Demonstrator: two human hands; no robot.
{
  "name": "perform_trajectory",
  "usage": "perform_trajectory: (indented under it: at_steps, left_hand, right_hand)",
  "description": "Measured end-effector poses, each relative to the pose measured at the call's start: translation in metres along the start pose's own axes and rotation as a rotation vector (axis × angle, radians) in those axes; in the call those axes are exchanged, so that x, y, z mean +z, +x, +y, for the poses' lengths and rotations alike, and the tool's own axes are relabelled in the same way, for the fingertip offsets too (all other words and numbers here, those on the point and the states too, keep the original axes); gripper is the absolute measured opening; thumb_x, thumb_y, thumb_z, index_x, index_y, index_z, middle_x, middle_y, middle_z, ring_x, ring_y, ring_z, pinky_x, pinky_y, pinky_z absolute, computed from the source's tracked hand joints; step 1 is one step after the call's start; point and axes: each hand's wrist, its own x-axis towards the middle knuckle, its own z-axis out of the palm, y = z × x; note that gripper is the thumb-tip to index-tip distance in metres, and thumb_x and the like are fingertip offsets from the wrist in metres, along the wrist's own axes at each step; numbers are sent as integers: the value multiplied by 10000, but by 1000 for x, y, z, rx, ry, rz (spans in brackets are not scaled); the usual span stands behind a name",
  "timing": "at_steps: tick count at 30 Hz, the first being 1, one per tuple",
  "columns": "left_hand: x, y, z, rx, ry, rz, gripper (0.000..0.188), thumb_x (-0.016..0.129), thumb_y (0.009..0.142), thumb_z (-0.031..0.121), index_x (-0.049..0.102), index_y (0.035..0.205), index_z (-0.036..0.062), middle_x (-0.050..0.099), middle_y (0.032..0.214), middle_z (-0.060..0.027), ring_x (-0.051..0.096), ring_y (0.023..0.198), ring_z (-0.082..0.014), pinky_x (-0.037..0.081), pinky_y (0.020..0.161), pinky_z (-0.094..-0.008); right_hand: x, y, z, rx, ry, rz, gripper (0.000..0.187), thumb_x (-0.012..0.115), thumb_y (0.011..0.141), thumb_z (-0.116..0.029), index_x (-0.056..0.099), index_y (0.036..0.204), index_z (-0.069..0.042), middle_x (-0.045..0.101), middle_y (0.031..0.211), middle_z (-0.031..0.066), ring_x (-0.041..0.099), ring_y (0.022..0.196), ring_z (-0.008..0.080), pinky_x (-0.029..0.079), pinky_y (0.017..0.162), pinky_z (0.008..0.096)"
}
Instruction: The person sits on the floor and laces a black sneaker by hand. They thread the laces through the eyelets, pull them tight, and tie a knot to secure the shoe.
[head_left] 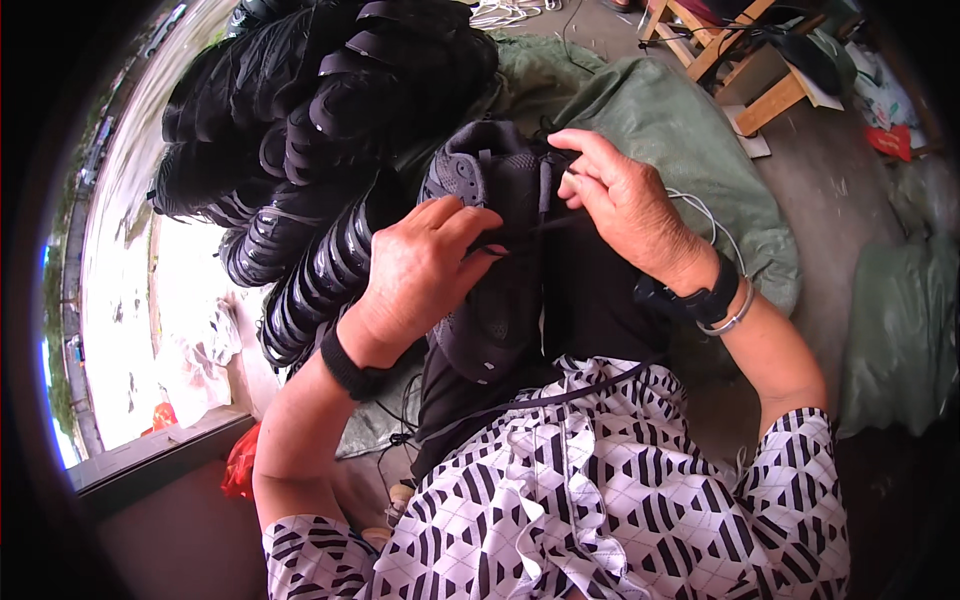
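Note:
A black sneaker lies on my lap, its toe toward me and its opening at the far end. My left hand is over the sneaker's left side, thumb and forefinger pinched on a dark strand that looks like a shoelace. To the right of the shoe, my right hand is raised with its fingers curled in and the thumb close to them. Anything in that right-hand pinch is too dark and small to make out. The shoe's lacing area is partly hidden by my left hand.
Many black shoes are stacked in rows at the far left. Green sacking covers the floor ahead, with a white cord near my right wrist. Wooden stools stand at the far right. A red bag lies at the left.

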Motion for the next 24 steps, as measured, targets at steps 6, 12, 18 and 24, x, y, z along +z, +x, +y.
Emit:
perform_trajectory:
  at_steps: [6, 12, 18, 24]
  left_hand:
    - [3, 4, -1, -100, 80, -43, 164, 714, 820, 211, 665, 888, 70, 585, 733, -46, 618, 686, -205, 495, 604, -340]
    - [-7, -15, -30, -772, -633, -113, 343, 549, 992, 296, 635, 830, 7, 501, 660, 44, 416, 620, -41, 339, 557, -228]
    - [10, -36, -32, -641, -699, 164, 204, 500, 1008, 171, 612, 947, 12, 497, 717, 29, 420, 639, -47, 363, 580, -215]
    - [17, -34, -15, -529, -780, 291, 153, 481, 1001, 81, 601, 1064, 13, 631, 854, -16, 536, 731, -47, 452, 673, -197]
  right_hand:
    - [-5, -19, -6, 451, 43, -340, 110, 635, 900, -107, 619, 959, -16, 632, 651, 48, 620, 612, 134, 488, 570, 259]
    - [-2, -24, 4, 89, -224, -211, 129, 652, 865, -126, 646, 858, 3, 626, 676, 137, 618, 596, 219, 473, 579, 328]
    - [-1, -20, 5, 63, -215, -183, 111, 646, 865, -116, 649, 857, -5, 636, 690, 143, 627, 608, 251, 480, 583, 327]
    - [8, -22, 8, -170, -369, -90, 105, 631, 839, -101, 591, 757, -50, 615, 698, 125, 639, 686, 322, 511, 601, 396]
